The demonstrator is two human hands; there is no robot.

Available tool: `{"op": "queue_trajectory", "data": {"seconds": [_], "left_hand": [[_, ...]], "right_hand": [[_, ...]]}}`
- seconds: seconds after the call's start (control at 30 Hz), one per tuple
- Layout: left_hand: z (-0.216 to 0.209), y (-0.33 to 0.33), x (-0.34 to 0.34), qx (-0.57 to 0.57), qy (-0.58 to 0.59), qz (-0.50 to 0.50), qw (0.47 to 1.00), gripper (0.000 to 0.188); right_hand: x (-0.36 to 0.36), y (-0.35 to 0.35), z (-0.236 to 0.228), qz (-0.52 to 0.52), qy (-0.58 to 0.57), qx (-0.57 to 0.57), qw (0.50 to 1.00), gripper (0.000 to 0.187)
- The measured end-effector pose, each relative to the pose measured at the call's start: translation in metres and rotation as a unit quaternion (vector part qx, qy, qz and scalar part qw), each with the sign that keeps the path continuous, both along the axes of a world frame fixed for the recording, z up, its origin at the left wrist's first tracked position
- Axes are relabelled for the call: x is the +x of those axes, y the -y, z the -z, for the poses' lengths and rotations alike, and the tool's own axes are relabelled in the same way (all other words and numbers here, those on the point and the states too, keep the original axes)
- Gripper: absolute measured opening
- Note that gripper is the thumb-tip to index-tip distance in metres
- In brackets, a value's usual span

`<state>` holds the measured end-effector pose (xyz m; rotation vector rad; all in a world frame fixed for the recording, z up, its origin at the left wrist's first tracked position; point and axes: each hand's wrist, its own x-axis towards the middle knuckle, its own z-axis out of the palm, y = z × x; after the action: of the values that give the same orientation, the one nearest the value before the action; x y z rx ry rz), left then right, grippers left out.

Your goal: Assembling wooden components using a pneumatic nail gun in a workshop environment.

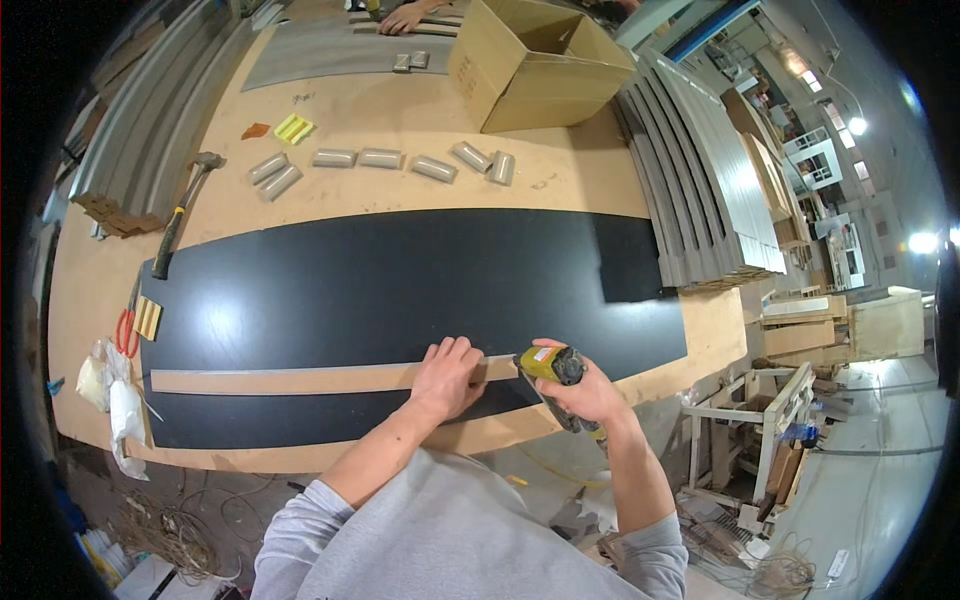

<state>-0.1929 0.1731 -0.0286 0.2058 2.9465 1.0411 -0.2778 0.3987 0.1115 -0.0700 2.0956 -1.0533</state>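
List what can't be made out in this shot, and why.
Head view:
- Tan strip's right end: hidden by the yellow-and-black fastener gun and right hand.
- Whether the gun's nose touches the strip: too small to tell.
- Strip under the left hand: covered by that hand.
- Cardboard box's bottom inside: hidden by its walls.
- Co-worker beyond the far hand: cut off by the upper edge.

The right hand [592, 393] grips a yellow tool [550, 364].
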Motion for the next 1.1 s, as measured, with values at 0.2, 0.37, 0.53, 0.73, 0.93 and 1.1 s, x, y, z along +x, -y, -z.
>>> {"op": "queue_trajectory", "data": {"seconds": [0.2,0.37,0.53,0.73,0.93,1.1], "left_hand": [[-0.005,0.001,0.0,-0.012,0.011,0.003,1.0,0.045],[-0.001,0.002,0.001,0.0,-0.012,-0.004,1.0,0.045],[-0.002,0.001,0.001,0.002,-0.011,-0.001,1.0,0.044],[-0.005,0.0,0.0,-0.002,0.005,0.001,1.0,0.045],[-0.004,0.001,0.001,0.015,-0.019,-0.002,1.0,0.041],[-0.003,0.001,0.002,0.007,-0.006,0.001,1.0,0.047]], "right_hand": [[-0.004,0.009,-0.013,0.004,0.029,0.021,0.999,0.07],[0.006,0.003,-0.014,0.011,0.035,-0.008,0.999,0.068],[0.02,-0.003,-0.018,-0.009,0.021,0.031,0.999,0.069],[0.02,-0.002,-0.021,-0.005,0.043,0.054,0.998,0.071],[0.018,-0.001,-0.015,-0.015,0.03,0.054,0.998,0.072],[0.019,-0.006,-0.006,-0.008,0.022,0.026,0.999,0.074]]}}
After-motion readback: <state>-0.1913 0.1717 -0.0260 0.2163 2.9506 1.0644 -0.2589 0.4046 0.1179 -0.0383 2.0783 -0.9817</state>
